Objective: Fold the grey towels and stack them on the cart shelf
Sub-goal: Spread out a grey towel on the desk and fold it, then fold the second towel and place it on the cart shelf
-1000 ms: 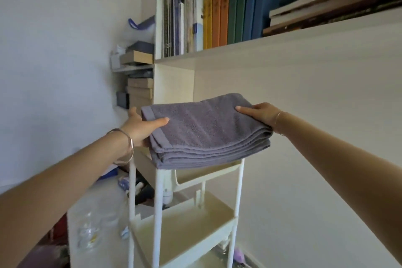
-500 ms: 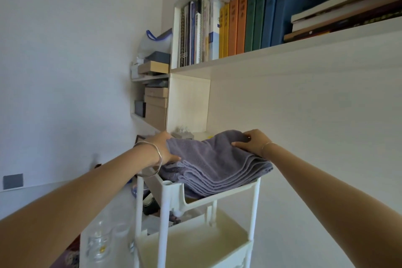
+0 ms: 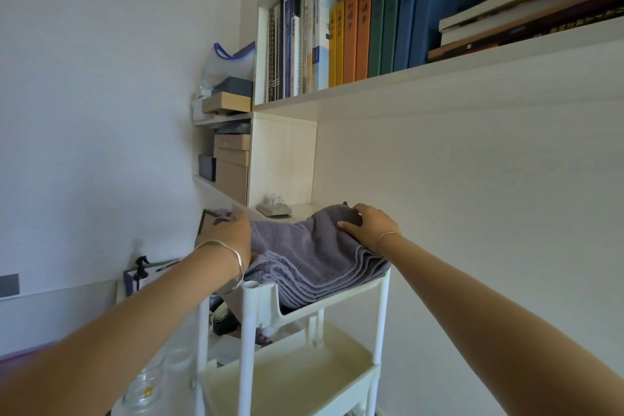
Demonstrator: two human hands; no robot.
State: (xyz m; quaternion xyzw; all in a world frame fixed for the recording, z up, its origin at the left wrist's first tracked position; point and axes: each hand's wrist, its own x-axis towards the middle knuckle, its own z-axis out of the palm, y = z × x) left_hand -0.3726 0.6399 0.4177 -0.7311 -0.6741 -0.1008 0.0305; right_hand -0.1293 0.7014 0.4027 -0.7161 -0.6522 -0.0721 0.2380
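Towels: the folded grey towels (image 3: 314, 263) lie in the top cart shelf (image 3: 332, 301). Their layered edges run along its near edge, and the pile rises in a hump toward the far right corner. I can't count how many towels are in it.
Left grip: the left hand (image 3: 233, 236) is against the pile's left end, at the shelf's left edge. I see only the back of the hand, so I can't tell whether the fingers grasp the cloth or only steady it.
Right grip: the right hand (image 3: 371, 223) sits on top of the hump, fingers bent over it and the thumb lying across the cloth, so it has hold of the top layer.
Done: folding looks finished for this pile, and it is already on the shelf.
Left: the hump probably wants pressing flat and the pile squaring to the shelf's edges before the hands let go. No other grey towel is in sight, so I can't say whether more remain.
Below: the lower shelf (image 3: 297, 378) holds no towels.
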